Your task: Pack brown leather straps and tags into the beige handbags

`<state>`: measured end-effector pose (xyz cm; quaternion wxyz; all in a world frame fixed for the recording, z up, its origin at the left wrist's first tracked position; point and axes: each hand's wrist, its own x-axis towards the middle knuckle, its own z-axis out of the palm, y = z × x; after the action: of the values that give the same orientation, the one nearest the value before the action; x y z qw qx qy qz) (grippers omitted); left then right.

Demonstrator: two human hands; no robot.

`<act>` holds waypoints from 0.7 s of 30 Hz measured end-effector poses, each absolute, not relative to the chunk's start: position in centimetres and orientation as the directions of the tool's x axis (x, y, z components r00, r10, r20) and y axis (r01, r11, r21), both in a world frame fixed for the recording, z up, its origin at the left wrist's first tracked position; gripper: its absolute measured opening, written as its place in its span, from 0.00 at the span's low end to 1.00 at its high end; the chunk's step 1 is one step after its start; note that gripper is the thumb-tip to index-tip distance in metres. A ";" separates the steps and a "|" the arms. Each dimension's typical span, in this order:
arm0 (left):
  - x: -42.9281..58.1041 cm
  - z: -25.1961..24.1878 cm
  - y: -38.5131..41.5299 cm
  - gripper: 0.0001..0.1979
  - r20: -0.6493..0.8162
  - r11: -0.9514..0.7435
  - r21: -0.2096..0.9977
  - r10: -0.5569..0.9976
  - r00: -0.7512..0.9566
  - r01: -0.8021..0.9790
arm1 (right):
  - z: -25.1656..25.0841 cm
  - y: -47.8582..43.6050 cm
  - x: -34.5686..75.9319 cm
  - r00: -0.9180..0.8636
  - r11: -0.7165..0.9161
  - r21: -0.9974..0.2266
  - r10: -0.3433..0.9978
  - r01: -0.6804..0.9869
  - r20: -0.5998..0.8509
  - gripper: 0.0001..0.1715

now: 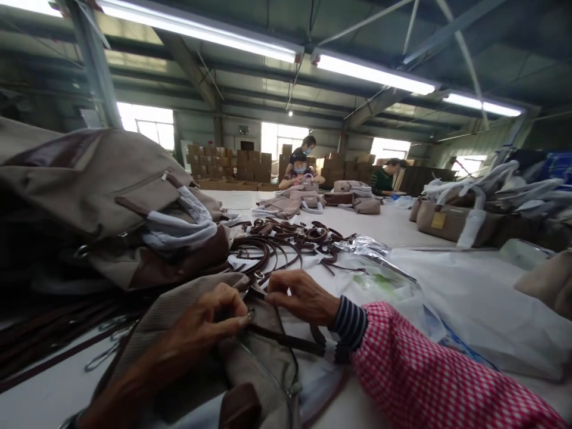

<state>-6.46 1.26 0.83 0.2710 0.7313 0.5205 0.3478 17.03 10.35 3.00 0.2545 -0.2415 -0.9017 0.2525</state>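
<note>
A taupe ribbed handbag (179, 298) with dark brown trim lies on the table right in front of me. My left hand (214, 316) is over its upper edge, thumb and fingertips pinched on a small metal clasp (250, 314). Just to the right, my right hand (304, 295) has its fingers closed at a dark brown strap (255, 291) near a metal ring. Exactly how that strap sits in the fingers is partly hidden. Below both hands runs an open zipper (263, 363), and a brown handle with white wrapping shows at the bottom edge.
Coiled brown straps (263, 250) lie beyond the bag. Large stacked bags (89, 196) rise on the left, with more straps and metal hooks below. Clear plastic bags (379, 274) spread to the right. Wrapped handbags (451, 220) stand farther right. Several people work across the table.
</note>
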 end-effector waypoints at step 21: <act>-5.4 1.2 0.7 0.06 0.341 -0.346 0.839 0.936 0.090 0.421 | 1.2 8.7 14.7 -0.644 0.072 -0.991 0.754 -0.109 0.126 0.19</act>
<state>-5.44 0.74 1.17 0.2826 0.6821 0.4972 0.4557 14.73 8.65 1.24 0.3406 -0.2487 -0.6482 0.6340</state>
